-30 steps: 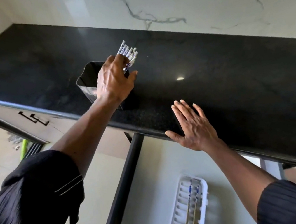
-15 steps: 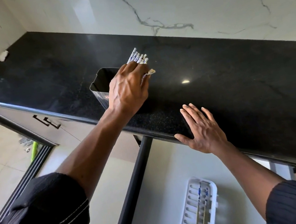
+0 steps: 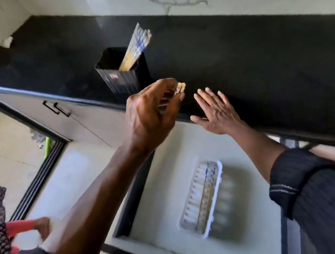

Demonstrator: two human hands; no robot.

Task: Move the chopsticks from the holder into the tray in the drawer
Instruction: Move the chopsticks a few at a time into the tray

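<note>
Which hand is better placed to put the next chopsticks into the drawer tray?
Left. The left hand already pinches a pair of chopsticks, clear of the holder and above the open drawer holding the tray. The right hand lies open on the counter edge, holding nothing.

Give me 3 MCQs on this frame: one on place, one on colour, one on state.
1. Where does the white tray lie?
A. on the countertop
B. in the open drawer
C. on the floor

2. What colour is the chopstick holder?
A. black
B. white
C. green

3. What is the left hand doing?
A. lying flat and empty
B. gripping the holder
C. pinching chopsticks, clear of the holder

Key: 1 B, the tray sits on the drawer floor below the countertop. 2 A, its ribbed walls are black. 3 C, pale chopstick ends stick out past its fingers; the right hand is the open, empty one.
</note>
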